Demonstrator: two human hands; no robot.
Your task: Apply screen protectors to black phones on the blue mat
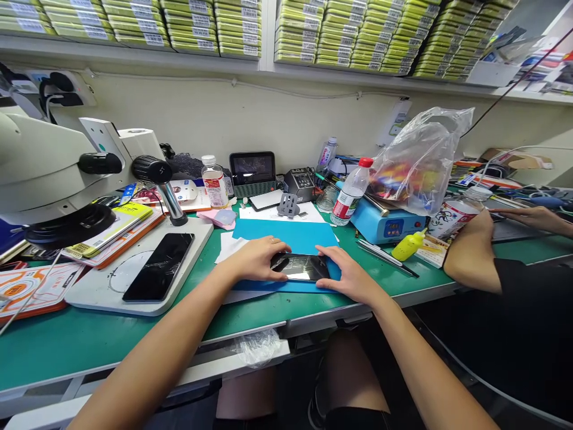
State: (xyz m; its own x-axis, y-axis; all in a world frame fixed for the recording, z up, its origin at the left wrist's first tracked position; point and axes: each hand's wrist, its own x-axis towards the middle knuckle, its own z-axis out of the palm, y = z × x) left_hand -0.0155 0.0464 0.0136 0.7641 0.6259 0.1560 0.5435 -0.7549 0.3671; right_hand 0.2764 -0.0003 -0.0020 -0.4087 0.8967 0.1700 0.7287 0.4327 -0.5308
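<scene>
Observed from my remote station, head view: a dark phone (299,267) lies lengthwise across a blue mat (286,232), on the green surface (244,318), directly in front of the wearer; its glossy face is up and carries a bright reflection.

The left hand (257,258) has the left end, thumb at the near edge and the other fingers at the far edge; the right hand (352,276) straddles the right end likewise, thumb near and forefinger far; I read both as a light pinch on the edges, though I cannot tell how much force is applied.

Step in hand, my judgement: steadying or aligning the phone flat between two hands; any next move would call for even pressure at both ends, with fingertips kept off the glass.

Labels: the yellow-green boxes (188,25) on the shelf bear white barcode stickers, print too small for me to read; the red-capped bottle (351,194) and the white-capped bottle (215,184) have red-and-white labels, brands not legible; the blue device (385,228) shows a small display, digits unclear; the orange-and-white package (38,286) at far left has a round orange logo, wording unresolved.
</scene>
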